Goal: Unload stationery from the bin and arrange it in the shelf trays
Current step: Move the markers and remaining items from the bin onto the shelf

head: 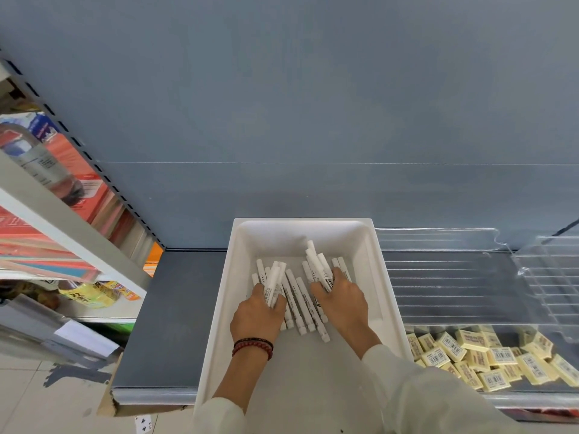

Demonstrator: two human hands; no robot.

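Note:
A white plastic bin (388, 286) sits on the grey shelf in front of me. Several white markers (302, 303) lie loose on its floor. My left hand (257, 314), with a red bead bracelet at the wrist, is closed around a bunch of white markers (273, 283) that stick up and away from me. My right hand (341, 300) is closed around a second bunch of white markers (316, 261) pointing toward the bin's far wall. Both hands are inside the bin.
To the right of the bin stands a clear ribbed shelf tray (454, 277), with several yellow sticky-note packs (488, 358) heaped at its near end. The grey shelf (175, 308) extends left of the bin. Neighbouring shelves at the left hold notebooks (78, 170) and a yellow bottle (91, 294).

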